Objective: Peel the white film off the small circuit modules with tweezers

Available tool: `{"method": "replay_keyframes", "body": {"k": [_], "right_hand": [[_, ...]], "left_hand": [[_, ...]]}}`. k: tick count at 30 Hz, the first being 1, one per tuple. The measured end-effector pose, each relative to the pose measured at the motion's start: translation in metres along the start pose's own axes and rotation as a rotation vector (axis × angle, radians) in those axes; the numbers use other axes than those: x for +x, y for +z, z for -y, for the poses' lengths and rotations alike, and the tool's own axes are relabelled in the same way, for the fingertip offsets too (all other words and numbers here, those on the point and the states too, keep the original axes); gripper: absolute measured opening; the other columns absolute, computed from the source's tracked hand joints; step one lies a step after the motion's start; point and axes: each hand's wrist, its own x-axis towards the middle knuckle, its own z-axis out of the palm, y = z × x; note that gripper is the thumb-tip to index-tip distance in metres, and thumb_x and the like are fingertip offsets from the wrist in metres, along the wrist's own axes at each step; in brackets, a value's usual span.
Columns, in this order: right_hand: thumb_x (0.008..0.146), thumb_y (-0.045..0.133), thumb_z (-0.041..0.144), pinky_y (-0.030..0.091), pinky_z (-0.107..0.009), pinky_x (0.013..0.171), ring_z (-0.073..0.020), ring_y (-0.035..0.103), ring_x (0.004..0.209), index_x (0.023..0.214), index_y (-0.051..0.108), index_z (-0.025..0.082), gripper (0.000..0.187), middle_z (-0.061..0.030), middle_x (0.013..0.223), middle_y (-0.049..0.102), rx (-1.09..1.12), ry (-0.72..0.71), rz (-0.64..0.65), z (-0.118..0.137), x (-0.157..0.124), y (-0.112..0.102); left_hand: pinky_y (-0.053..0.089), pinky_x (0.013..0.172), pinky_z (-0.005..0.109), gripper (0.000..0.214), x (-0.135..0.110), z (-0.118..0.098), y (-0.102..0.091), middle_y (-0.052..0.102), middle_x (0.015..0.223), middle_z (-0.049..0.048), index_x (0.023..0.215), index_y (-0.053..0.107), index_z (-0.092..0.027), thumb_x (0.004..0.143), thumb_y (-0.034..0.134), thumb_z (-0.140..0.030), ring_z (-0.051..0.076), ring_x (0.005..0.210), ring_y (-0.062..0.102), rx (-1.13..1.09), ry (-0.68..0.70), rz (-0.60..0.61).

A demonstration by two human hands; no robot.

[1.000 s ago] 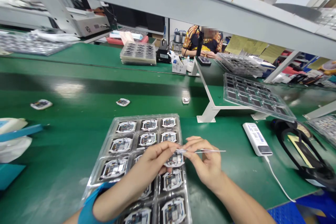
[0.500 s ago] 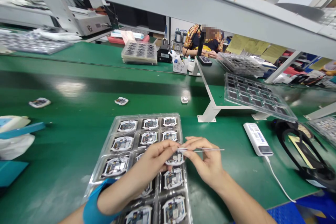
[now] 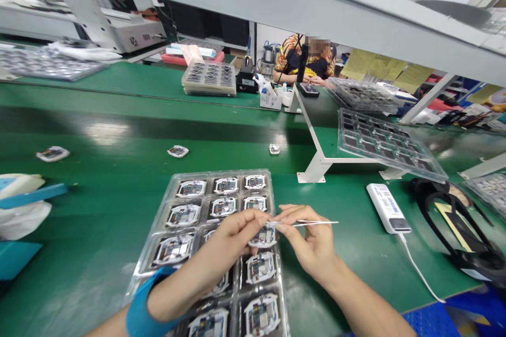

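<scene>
My left hand (image 3: 241,231), with a blue band (image 3: 152,300) at the wrist, is closed on a small white-framed circuit module (image 3: 264,237). The module is over the right column of a clear plastic tray (image 3: 136,276), its upper edge hidden by fingers. Pinched between thumb and fingers of my right hand (image 3: 308,237) is a thin pair of metal tweezers (image 3: 318,222), pointing left at the module's top edge. The fingertips of both hands almost meet there, covering the tweezer tips. Similar modules (image 3: 261,267) lie in the tray's pockets.
Three loose modules (image 3: 177,151) lie on a green belt behind the tray. A white stand (image 3: 316,168) bears another clear tray (image 3: 389,142). To my right are a white power strip-like device (image 3: 385,208) with a cable and black headphones-like gear (image 3: 482,263). A person (image 3: 304,60) sits opposite.
The three loose modules have slid a little to the left. The tweezers have tilted slightly in my right hand; both hands stay almost in place.
</scene>
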Motion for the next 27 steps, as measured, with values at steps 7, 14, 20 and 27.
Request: {"method": "replay_keyframes", "body": {"k": [7,14,20,27], "right_hand": [[0.086,0.072,0.010,0.059,-0.038,0.090,-0.0189,0.077,0.083,0.091,0.069,0.025,0.015,-0.0023,0.086,0.079,0.030,0.009,-0.003,-0.0023,-0.0015,0.0015],[0.087,0.072,0.015,0.061,-0.036,0.084,-0.0191,0.077,0.081,0.088,0.069,0.024,0.010,-0.0019,0.084,0.080,0.115,0.056,-0.077,-0.0023,-0.0011,0.0061],[0.086,0.073,0.015,0.053,-0.049,0.099,-0.0211,0.079,0.076,0.087,0.068,0.025,0.011,-0.0018,0.082,0.082,-0.059,-0.071,-0.010,-0.0038,-0.0017,0.0042],[0.088,0.072,0.020,0.058,-0.044,0.095,-0.0212,0.078,0.085,0.091,0.069,0.024,0.005,-0.0042,0.090,0.082,0.043,0.020,-0.041,-0.0037,0.0000,0.0033]], "left_hand": [[0.046,0.067,0.023,0.030,0.0008,0.0051,-0.0052,0.066,0.088,-0.0005,0.088,0.075,-0.025,0.070,0.074,-0.049,0.017,0.080,0.053,-0.064,0.052,0.042],[0.046,0.063,0.024,0.029,0.0022,0.0065,-0.0074,0.068,0.089,0.0009,0.093,0.076,-0.023,0.073,0.074,-0.045,0.015,0.073,0.053,-0.021,0.138,0.090],[0.046,0.065,0.024,0.022,-0.0010,0.0019,-0.0037,0.069,0.090,0.0003,0.086,0.074,-0.024,0.072,0.073,-0.041,0.018,0.081,0.056,-0.070,0.092,0.021],[0.044,0.066,0.024,0.019,-0.0005,0.0066,-0.0035,0.067,0.087,-0.0011,0.093,0.075,-0.024,0.080,0.068,-0.037,0.014,0.073,0.053,-0.116,0.085,-0.004]]}}
